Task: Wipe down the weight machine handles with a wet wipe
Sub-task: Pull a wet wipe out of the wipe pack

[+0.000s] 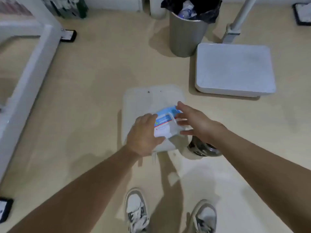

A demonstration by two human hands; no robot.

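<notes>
- left hand [144, 133] grips the wet wipe pack [164, 122] at its left end: fingers curl over the top edge and the thumb is tucked along the lower edge
- right hand [193, 121] is spread, fingers nearly straight and apart (nothing clasped); its fingertips are at the pack's right end, and the top finger touches the blue corner
- the pack is blue on top with a white label below and sits tilted between both hands; the flap area is too blurred to tell whether it is lifted
- the pack lies on or just above a white pad [143, 101] (cannot tell if it rests on it)
- round metal thing [204, 147] just under the right wrist, beside the pad
- white platform [234, 69] further out to the right
- metal trash bin [186, 37] with a black liner, full, next to the platform
- white frame [33, 64] at far left
- shoes [136, 211] at the bottom, on the beige floor [92, 98]
</notes>
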